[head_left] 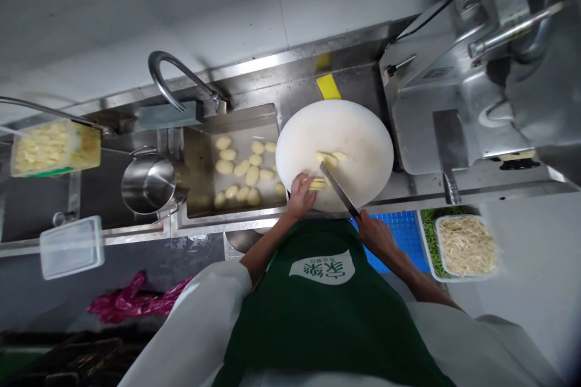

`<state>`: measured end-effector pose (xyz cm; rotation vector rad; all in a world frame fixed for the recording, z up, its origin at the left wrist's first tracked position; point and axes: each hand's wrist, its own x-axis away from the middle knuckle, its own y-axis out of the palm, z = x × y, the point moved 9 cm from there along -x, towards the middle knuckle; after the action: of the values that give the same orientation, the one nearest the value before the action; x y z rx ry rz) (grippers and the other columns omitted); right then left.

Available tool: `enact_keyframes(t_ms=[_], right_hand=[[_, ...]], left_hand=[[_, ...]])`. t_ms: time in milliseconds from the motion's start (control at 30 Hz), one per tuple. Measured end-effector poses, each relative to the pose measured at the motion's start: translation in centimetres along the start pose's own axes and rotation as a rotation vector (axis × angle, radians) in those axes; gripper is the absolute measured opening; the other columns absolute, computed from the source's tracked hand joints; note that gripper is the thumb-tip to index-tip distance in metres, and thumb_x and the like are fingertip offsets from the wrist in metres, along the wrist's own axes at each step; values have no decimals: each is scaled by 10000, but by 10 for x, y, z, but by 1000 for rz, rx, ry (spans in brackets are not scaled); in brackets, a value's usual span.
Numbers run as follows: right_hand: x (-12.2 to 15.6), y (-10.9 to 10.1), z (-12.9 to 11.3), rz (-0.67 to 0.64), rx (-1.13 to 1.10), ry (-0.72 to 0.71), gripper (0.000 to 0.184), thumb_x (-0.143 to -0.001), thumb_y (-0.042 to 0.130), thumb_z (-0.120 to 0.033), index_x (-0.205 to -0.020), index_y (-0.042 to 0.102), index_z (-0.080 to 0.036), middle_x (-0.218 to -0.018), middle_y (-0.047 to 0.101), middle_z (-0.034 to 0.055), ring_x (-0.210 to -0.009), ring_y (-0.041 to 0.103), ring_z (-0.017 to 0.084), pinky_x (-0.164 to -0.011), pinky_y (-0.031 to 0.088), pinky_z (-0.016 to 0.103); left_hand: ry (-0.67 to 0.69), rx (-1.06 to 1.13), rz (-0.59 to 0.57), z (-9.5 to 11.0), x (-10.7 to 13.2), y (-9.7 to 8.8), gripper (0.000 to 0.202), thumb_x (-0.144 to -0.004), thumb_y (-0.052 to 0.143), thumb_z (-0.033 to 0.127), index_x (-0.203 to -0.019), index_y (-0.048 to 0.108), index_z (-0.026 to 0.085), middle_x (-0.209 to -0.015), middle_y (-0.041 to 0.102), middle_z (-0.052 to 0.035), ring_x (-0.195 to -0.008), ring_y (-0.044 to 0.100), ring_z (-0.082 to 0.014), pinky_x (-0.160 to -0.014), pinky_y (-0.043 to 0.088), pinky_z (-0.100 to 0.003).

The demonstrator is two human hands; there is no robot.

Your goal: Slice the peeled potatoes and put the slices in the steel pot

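A round white cutting board (363, 139) lies on the steel counter beside the sink. On its near left part my left hand (299, 198) is closed over a small stack of potato slices (318, 184), fingertips bent against them. My right hand (373, 232) grips the handle of a knife (340, 189). The blade points up and left across the board, its tip by more cut potato pieces (330, 160). Just right of the stack, the blade's lower part appears close to the slices; whether it touches them I cannot tell.
Peeled potatoes (253, 176) lie in the sink (200, 163) on the left. A steel pot (147, 184) and a plastic tub of cut pieces (54, 148) stand farther left. A cleaver (449, 139) rests at the right. Below it is a container of pale shreds (467, 245).
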<state>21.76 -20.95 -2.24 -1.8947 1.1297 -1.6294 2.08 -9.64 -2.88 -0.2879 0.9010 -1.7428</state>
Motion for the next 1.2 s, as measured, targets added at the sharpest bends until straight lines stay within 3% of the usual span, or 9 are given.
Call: enact_keyframes(t_ms=[100,267,367,433,600,733,833,1067,1200], right_hand=[[1,-16,8,81,-97,-1,235,-959,338,-317,-997,514,-165,-688,642,62,-593,580,171,-540,221,265],[1,-36,35,122,-448,57,253,-910,409,-387,-955,542,-177,-696,644,34,-549,576,145,-533,316,235],[7,-40,58,96,-551,161,327,-906,381,-454,-948,544,-174,-585,594,-1,-444,528,139,-486,311,240],[15,-51,68,190,-468,174,312,-909,386,-431,-972,543,-169,-626,618,24,-503,561,156,-503,301,246],[33,-38,57,160,-138,27,228,-940,362,-321,-1016,504,-159,-673,644,67,-590,593,185,-530,209,269],[35,-7,41,-24,15,-39,215,-970,286,-301,-969,459,-173,-661,640,62,-567,590,185,-521,141,283],[33,-3,34,-51,69,-12,216,-979,259,-299,-970,435,-175,-696,656,73,-595,611,194,-527,127,294],[22,-4,-12,-113,28,-27,248,-990,228,-328,-968,430,-188,-780,678,69,-667,635,187,-536,171,292],[17,-2,-32,-121,37,-41,226,-987,250,-310,-972,440,-187,-813,682,74,-692,638,184,-545,182,292]], left_hand=[[80,-43,61,24,-16,-1,223,-931,501,297,-1098,620,211,-1119,541,-78,-1158,442,-226,-1009,396,-433],[298,-89,-65,65,-61,35,210,-912,547,314,-1092,636,253,-1146,584,-59,-1175,405,-250,-992,354,-458],[246,-90,-61,52,-83,37,175,-927,516,310,-950,668,225,-1107,610,-61,-1160,430,-250,-985,351,-469],[131,-59,23,29,-88,16,214,-941,483,317,-916,662,203,-1076,615,-70,-1121,472,-235,-979,377,-451],[-125,44,164,-34,-47,-45,317,-976,373,350,-1149,564,166,-1129,587,-109,-1085,544,-195,-955,460,-379],[-2,0,-150,-32,-8,-15,482,-946,444,390,-1369,386,167,-1367,464,-130,-1302,413,-228,-1099,356,-442],[18,-72,-205,-27,8,8,480,-959,412,365,-1393,353,170,-1377,463,-121,-1336,378,-230,-1149,265,-490],[-151,-71,255,-36,29,-28,254,-932,472,336,-1100,577,177,-1065,586,-109,-1095,536,-209,-957,461,-408],[-83,-92,298,-32,21,-28,170,-915,499,314,-924,608,184,-937,583,-87,-975,553,-202,-888,463,-405]])
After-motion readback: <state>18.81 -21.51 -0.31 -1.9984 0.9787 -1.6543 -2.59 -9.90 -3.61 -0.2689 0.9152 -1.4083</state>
